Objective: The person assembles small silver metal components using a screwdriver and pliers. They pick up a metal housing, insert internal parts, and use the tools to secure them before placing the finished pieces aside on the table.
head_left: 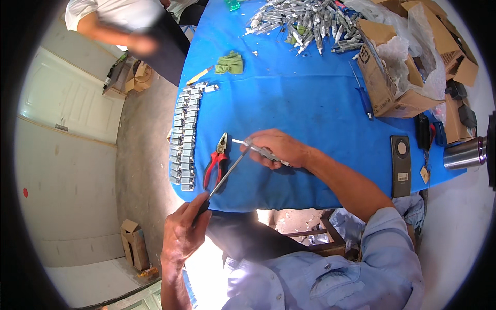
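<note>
My left hand (184, 226), at the table's front edge, is closed round the dark handle of a screwdriver (228, 175). Its long metal shaft slants up and right, and its tip meets a slim silver-grey metal part (268, 153). My right hand (281, 147) grips that part above the blue cloth, fingers wrapped around it. Between my hands and the rows of small metal blocks (188, 132) lie pliers (215, 161) with red and black handles, jaws pointing away from me. What kind of part I hold is too small to tell.
A heap of similar metal parts (315, 23) lies at the far side. To the right stand an open cardboard box (385, 77), a blue-handled screwdriver (365, 102), a dark flat case (400, 165) and a steel flask (462, 155). A green cloth (230, 63) lies far left; another person (121, 26) stands beyond.
</note>
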`<state>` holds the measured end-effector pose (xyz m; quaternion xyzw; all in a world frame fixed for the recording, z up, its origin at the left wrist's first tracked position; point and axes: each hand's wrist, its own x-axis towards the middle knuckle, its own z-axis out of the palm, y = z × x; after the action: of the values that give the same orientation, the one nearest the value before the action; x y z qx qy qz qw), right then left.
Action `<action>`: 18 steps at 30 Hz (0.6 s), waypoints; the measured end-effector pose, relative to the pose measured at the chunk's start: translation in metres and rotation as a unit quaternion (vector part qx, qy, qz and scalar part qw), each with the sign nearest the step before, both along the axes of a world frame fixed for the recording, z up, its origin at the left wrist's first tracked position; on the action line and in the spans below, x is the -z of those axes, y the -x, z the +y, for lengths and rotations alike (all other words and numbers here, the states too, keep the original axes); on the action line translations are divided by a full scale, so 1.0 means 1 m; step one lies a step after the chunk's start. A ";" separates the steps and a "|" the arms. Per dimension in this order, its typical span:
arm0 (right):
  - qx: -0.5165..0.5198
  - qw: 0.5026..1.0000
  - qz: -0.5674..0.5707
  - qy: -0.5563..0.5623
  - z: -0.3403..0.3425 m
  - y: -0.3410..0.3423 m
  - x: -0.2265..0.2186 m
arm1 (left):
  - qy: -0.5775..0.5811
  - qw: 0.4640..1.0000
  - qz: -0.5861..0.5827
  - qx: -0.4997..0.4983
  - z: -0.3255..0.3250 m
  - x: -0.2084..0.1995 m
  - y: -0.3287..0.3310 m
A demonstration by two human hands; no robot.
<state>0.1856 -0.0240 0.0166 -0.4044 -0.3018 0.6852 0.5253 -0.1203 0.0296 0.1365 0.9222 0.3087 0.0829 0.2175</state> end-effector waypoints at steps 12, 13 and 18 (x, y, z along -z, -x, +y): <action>-0.005 0.996 -0.068 -0.054 0.001 0.004 0.009 | -0.080 0.991 0.098 0.045 -0.004 -0.016 -0.005; -0.004 0.996 -0.069 -0.061 0.001 0.004 0.011 | -0.105 0.987 0.113 0.053 -0.006 -0.016 -0.006; 0.020 0.993 -0.089 -0.080 0.003 0.007 0.013 | -0.168 0.970 0.154 0.086 -0.005 -0.015 -0.009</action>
<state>0.1781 -0.0210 0.0039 -0.4268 -0.3930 0.6094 0.5404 -0.1114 0.0245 0.1516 0.9704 0.2395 -0.0281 0.0154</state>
